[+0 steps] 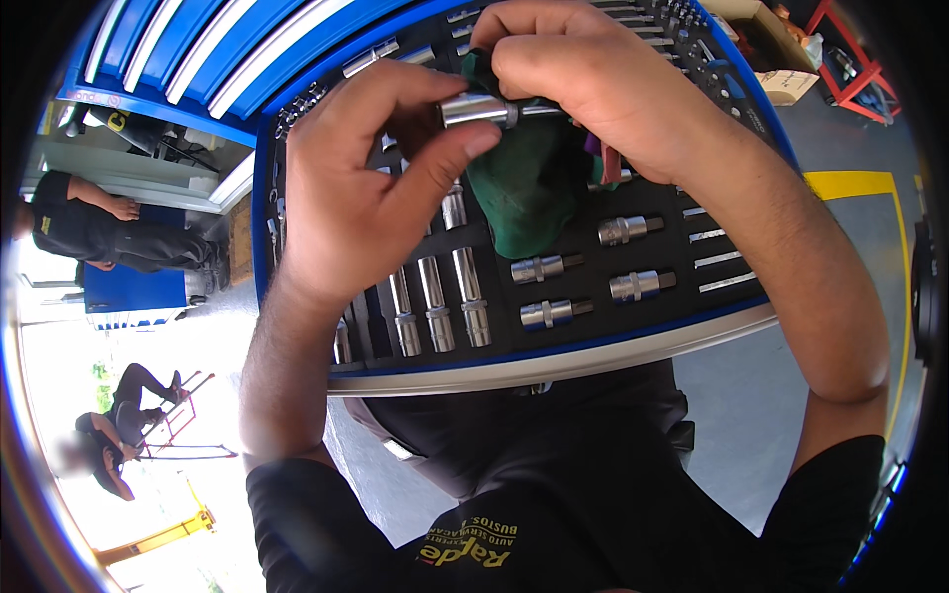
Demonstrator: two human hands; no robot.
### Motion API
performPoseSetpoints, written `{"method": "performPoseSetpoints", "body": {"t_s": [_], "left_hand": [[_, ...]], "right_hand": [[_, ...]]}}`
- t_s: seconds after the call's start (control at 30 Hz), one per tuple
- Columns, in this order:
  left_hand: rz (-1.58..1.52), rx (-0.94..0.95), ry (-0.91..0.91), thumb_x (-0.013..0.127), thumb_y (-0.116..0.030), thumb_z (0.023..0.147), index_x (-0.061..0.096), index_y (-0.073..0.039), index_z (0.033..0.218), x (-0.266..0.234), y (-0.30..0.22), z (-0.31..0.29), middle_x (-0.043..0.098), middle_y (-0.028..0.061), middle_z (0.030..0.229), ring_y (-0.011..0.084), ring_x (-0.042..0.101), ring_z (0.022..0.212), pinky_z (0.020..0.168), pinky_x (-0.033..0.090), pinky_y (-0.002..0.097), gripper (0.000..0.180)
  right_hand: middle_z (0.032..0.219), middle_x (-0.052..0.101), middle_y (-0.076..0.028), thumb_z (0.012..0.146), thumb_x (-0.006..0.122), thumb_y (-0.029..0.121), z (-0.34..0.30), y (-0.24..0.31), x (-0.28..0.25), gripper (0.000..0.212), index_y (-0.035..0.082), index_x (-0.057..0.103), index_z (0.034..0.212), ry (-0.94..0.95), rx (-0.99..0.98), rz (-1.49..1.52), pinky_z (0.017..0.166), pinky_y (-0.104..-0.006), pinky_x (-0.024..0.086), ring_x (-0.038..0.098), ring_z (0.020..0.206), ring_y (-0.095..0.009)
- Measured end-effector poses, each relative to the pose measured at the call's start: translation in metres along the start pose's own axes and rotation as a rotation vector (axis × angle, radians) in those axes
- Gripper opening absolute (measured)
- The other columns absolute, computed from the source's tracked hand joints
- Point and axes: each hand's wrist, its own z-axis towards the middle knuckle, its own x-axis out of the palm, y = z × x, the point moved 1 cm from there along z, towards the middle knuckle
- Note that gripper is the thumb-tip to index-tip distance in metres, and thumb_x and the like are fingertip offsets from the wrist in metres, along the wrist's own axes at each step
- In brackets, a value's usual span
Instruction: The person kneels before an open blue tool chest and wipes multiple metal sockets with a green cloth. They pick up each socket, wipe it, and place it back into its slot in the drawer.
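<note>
Over an open tool drawer, my left hand pinches a chrome bit socket between thumb and fingers. The socket lies roughly level, its slimmer shaft pointing right. My right hand is closed on a dark green cloth, which hangs below the socket and partly wraps its shaft. The right fingertips are partly hidden behind that hand. Below the cloth, short bit sockets sit in black foam. Long chrome sockets stand in a row beneath my left hand.
A blue tool cabinet with several drawers is at the upper left. One person stands at the left; another is farther off, beside a red frame. A cardboard box and red stand are at the upper right.
</note>
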Motion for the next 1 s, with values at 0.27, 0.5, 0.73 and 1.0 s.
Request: {"method": "performPoseSetpoints", "body": {"t_s": [0.27, 0.5, 0.73, 1.0], "left_hand": [[-0.019, 0.004, -0.003, 0.076, 0.005, 0.09, 0.06, 0.004, 0.12, 0.002, 0.005, 0.0, 0.065, 0.0097, 0.108, 0.0123, 0.062, 0.095, 0.083, 0.049, 0.0249, 0.033], [0.079, 0.197, -0.042, 0.077, 0.008, 0.088, 0.061, 0.004, 0.117, 0.003, 0.012, 0.003, 0.064, 0.0095, 0.107, 0.013, 0.063, 0.094, 0.082, 0.05, 0.026, 0.034], [0.071, 0.177, -0.076, 0.077, 0.007, 0.089, 0.061, 0.003, 0.115, 0.005, 0.009, 0.002, 0.063, 0.009, 0.107, 0.0125, 0.061, 0.091, 0.081, 0.05, 0.0254, 0.03], [0.031, 0.156, -0.088, 0.08, -0.001, 0.088, 0.062, 0.001, 0.11, 0.003, 0.01, 0.003, 0.064, 0.0083, 0.1, 0.0134, 0.062, 0.084, 0.076, 0.051, 0.0262, 0.029]], "right_hand": [[0.074, 0.056, -0.001, 0.095, 0.059, 0.022, -0.009, 0.015, -0.001, 0.019, 0.003, 0.063, 0.098, 0.024, 0.038, -0.042, 0.048, -0.026, 0.038, 0.049, 0.055, -0.008], [0.078, 0.057, -0.002, 0.095, 0.06, 0.023, -0.009, 0.014, -0.004, 0.023, 0.0, 0.062, 0.095, 0.047, -0.093, -0.116, 0.065, -0.0281, 0.042, 0.051, 0.071, -0.009], [0.081, 0.058, -0.003, 0.095, 0.06, 0.023, -0.004, 0.002, 0.004, 0.024, 0.0, 0.063, 0.096, -0.063, -0.22, -0.389, 0.069, -0.0291, 0.043, 0.051, 0.075, -0.01], [0.08, 0.059, -0.003, 0.095, 0.06, 0.022, 0.0, 0.008, 0.001, 0.024, -0.001, 0.063, 0.096, -0.014, 0.019, -0.168, 0.067, -0.0288, 0.043, 0.052, 0.073, -0.01]]}}
